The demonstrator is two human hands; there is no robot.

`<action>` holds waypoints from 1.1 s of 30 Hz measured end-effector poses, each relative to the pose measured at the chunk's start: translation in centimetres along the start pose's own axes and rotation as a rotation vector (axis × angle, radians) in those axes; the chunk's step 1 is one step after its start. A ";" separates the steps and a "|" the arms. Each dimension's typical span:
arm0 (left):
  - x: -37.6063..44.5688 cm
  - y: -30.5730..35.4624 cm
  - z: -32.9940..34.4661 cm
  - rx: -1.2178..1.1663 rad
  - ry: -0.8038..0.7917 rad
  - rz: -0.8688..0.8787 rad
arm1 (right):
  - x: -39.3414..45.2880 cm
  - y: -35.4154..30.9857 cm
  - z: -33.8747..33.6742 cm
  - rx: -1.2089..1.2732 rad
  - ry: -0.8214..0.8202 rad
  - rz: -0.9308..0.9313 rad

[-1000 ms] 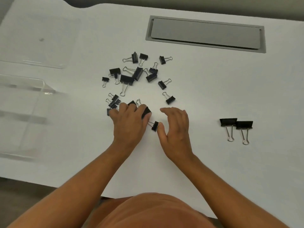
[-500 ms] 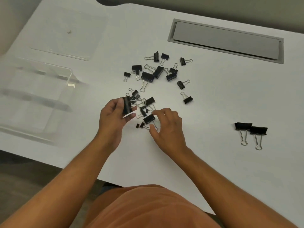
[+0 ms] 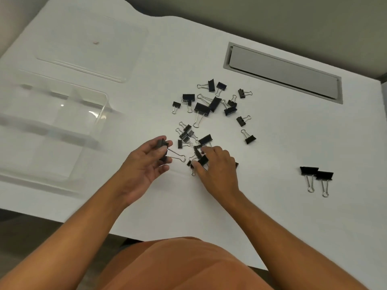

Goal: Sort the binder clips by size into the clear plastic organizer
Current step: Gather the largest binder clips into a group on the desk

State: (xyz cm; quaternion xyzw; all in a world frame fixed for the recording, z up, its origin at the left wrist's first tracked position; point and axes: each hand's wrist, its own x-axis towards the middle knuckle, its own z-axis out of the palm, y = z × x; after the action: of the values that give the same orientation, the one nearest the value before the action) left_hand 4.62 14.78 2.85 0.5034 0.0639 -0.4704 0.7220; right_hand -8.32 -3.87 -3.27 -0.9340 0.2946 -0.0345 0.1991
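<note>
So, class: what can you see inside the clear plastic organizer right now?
No clips show inside the clear plastic organizer; only its dividers and the white table through it. Its left end is cut off by the frame. The left hand holds a binder clip beside it.

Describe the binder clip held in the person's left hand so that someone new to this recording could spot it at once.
Start at the clear plastic organizer on the left of the white table, then move right to the left hand, raised beside the scattered pile of black binder clips. The large black binder clip is pinched there, silver wire handles pointing right. Unlike its neighbours, it is off the table.
</note>
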 end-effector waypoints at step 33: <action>1.7 -2.1 5.6 0.669 -0.165 0.125 | -4.3 2.9 -6.9 1.046 0.199 0.570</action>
State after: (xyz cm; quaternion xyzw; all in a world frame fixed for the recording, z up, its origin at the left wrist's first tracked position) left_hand 1.88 9.17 3.23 0.6755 -0.1835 -0.4591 0.5471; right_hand -14.65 -6.01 2.18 -0.5886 0.4945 -0.2075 0.6050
